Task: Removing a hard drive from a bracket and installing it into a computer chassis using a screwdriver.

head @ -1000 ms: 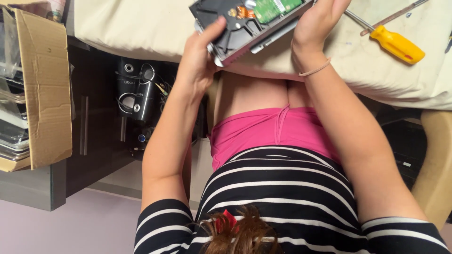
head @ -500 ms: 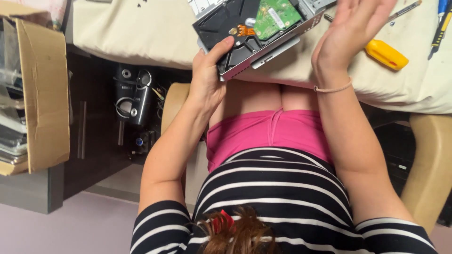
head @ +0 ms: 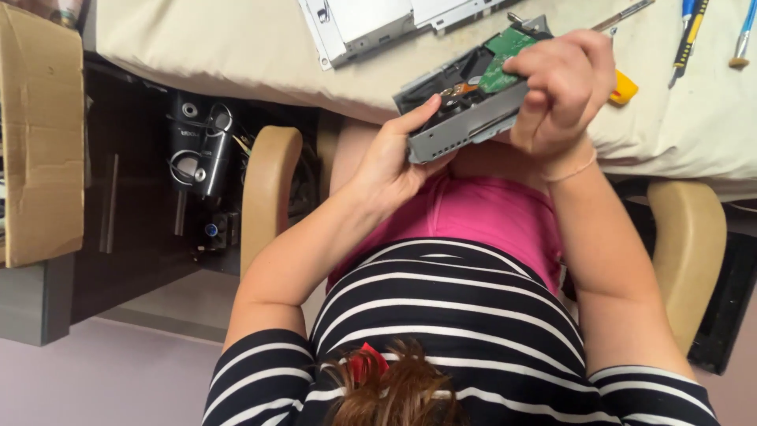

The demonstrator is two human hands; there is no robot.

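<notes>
A grey metal hard drive with a green circuit board on top is held above my lap, at the edge of the cloth-covered table. My left hand grips its near left corner from below. My right hand is closed over its right end, fingers curled on top. A yellow-handled screwdriver lies on the cloth just behind my right hand, mostly hidden by it.
A silver metal bracket lies on the cloth at the top. More tools lie at the top right. A cardboard box stands at the left, black speakers under the table, and tan chair arms at both sides.
My right hand, which was lifted open above the drive, has come down and closed on its right end. The drive has come nearer to my body and tilted.
</notes>
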